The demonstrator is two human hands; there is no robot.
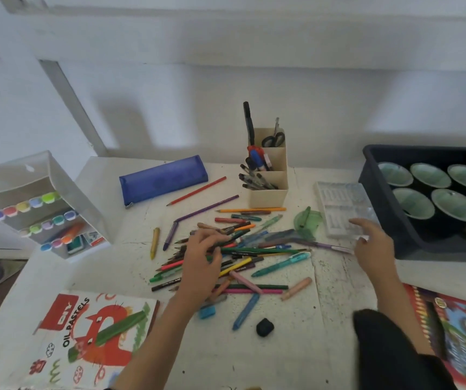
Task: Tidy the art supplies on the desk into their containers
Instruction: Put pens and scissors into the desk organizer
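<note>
Oil pastels box [91, 339], foreground. Left hand [200, 260] curls round a few coloured pencils [243, 250] in the desk-centre pile. Right hand [372, 243] is relaxed and empty by the clear tray [341, 209]. Best gathered parallel, tips aligned, before lifting to the beige organiser [268, 192].

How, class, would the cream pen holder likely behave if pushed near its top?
The cream pen holder looks tall and narrow, so it may tip rather than slide. Its pens lean out leftward and could spill. Its flat walls look stiff, probably rigid to grip.
</note>
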